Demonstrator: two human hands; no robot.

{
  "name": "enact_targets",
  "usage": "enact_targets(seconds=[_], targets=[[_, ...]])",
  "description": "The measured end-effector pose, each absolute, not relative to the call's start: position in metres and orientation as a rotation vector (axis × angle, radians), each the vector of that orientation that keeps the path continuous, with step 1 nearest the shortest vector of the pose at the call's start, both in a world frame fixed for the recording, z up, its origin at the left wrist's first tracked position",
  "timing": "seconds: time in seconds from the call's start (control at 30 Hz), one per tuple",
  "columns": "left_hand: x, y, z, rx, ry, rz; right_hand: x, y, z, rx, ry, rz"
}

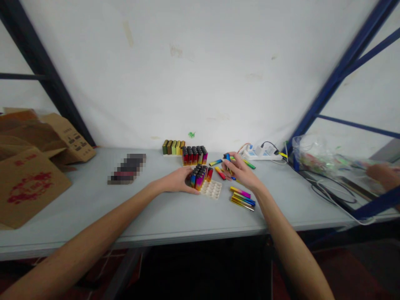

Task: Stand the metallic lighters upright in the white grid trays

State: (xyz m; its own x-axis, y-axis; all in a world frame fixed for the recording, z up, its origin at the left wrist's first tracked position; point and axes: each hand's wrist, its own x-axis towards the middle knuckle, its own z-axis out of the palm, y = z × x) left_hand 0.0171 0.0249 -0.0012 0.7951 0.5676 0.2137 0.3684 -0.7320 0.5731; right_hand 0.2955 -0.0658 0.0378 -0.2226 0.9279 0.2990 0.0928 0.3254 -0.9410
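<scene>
My left hand curls round the left side of a cluster of upright lighters with black tops, thumb along the front. They stand in the left part of a white tray with rows of round sockets; its right part shows bare. My right hand is raised right of the tray, its fingers pinched on a blue and yellow lighter with a dark top. Below and around that hand lie several shiny lighter-shaped pieces, among them a yellow-magenta one and a red-yellow one.
Behind stand a full block of red lighters and a green-yellow block. A white power strip with cables lies at the back right. Cardboard boxes and a blurred-out dark object are left. Another person's hand shows far right.
</scene>
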Motion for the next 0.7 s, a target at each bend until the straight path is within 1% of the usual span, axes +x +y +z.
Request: enact_targets(seconds=[0.07,0.13,0.27,0.33,0.5,0.7], targets=[[0.018,0.023,0.001,2.463,0.657,0.540,0.287,-0.065,0.037,-0.976,-1.606,1.053],[0.018,0.021,0.003,2.454,0.632,0.557,0.280,-0.064,0.036,-1.043,-1.612,0.965],[0.017,0.019,0.005,2.446,0.642,0.555,0.273,-0.060,0.030,-1.221,-1.682,0.526],[0.017,0.019,0.005,2.448,0.701,0.527,0.275,-0.058,0.027,-1.302,-1.699,0.399],[0.017,0.019,0.003,2.451,0.825,0.470,0.281,-0.054,0.021,-1.406,-1.679,0.342],[0.017,0.019,0.003,2.452,0.755,0.522,0.276,-0.051,0.017,-1.466,-1.705,0.281]])
